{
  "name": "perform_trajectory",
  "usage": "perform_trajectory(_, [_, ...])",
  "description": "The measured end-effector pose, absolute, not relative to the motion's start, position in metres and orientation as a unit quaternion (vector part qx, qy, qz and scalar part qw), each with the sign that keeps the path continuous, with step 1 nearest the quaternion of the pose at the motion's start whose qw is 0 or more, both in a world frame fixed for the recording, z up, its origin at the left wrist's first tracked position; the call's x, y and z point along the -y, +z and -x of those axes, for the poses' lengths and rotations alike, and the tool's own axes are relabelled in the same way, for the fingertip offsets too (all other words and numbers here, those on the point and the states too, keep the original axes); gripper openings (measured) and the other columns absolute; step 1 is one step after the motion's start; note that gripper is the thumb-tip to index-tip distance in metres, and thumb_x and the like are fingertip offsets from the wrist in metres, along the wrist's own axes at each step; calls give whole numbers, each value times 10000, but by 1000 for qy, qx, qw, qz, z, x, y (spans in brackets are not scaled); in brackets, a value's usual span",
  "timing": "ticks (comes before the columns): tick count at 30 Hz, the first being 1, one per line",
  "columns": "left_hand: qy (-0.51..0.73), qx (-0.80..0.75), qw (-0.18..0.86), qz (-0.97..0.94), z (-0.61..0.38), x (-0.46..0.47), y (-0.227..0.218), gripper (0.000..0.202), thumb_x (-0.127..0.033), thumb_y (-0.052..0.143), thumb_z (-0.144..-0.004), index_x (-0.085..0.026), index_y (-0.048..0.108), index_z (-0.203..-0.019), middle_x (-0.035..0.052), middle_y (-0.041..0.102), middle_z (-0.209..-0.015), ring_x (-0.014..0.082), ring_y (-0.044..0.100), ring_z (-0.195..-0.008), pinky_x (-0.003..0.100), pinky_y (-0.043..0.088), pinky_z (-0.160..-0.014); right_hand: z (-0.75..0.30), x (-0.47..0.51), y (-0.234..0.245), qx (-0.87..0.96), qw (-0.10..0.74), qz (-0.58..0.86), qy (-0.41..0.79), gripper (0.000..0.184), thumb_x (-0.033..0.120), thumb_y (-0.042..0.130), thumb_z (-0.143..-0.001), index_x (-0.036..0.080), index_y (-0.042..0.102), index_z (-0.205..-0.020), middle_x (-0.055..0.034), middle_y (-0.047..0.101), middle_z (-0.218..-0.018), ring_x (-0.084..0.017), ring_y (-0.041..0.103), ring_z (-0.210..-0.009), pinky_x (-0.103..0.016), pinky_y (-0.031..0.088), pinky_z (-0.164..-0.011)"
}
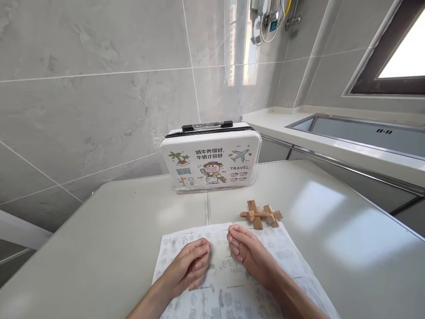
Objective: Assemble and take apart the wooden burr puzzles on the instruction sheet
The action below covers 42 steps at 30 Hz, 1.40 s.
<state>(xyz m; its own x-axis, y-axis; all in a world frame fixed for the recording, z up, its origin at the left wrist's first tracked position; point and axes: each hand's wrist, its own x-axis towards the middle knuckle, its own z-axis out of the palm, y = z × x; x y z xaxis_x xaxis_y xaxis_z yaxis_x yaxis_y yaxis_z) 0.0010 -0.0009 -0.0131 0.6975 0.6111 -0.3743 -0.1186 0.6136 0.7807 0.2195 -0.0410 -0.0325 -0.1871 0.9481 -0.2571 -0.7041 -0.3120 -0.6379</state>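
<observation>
Both hands rest on a large printed sheet of paper [212, 301], a gap between them. My left hand [191, 268] lies on its outer side, fingers curled in and thumb along the top; nothing shows in it. Similarly curled, my right hand [247, 252] has its fingers folded toward the palm, and I see nothing held there. Just beyond the right hand, at the sheet's far edge, a small brown wooden model shaped like a plane [257, 215] lies apart from the fingers. Faint drawings and small text cover the paper.
Against the tiled wall [109, 110], a white cartoon-printed case [214, 164] in clear plastic wrap stands upright on the pale table [109, 235]. To the right run a counter with a sink [358, 133] and a window [401, 53]. Pipes and cables [274, 20] hang above.
</observation>
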Motion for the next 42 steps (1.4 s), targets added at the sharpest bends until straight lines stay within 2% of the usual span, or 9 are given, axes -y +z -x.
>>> perform_trajectory(6, [224, -318, 841, -377, -2, 1, -9, 261, -360, 698, -938, -196, 509, -864, -107, 410, -574, 30, 180, -364, 139, 325, -301, -217, 40, -28, 193, 553, 319, 745, 346, 423, 869, -804, 197, 612, -855, 6, 552, -806, -90, 410, -593, -234, 284, -541])
perform_trajectory(18, [216, -316, 841, -383, 0, 0, -14, 235, -349, 651, -971, -191, 521, -856, -93, 417, -593, 37, 195, -379, 152, 352, -317, -217, 41, -31, 189, 550, 317, 749, 290, 403, 828, -858, 194, 628, -858, -6, 577, -824, -96, 448, -609, -234, 323, -552])
perform_trajectory(42, [220, -322, 841, -374, -1, 0, -15, 243, -367, 665, -960, -192, 525, -869, -96, 414, -591, 35, 207, -370, 154, 344, -321, -214, 36, -37, 167, 560, 315, 748, 305, 383, 880, -794, 186, 649, -827, -13, 585, -799, -101, 431, -597, -236, 317, -535])
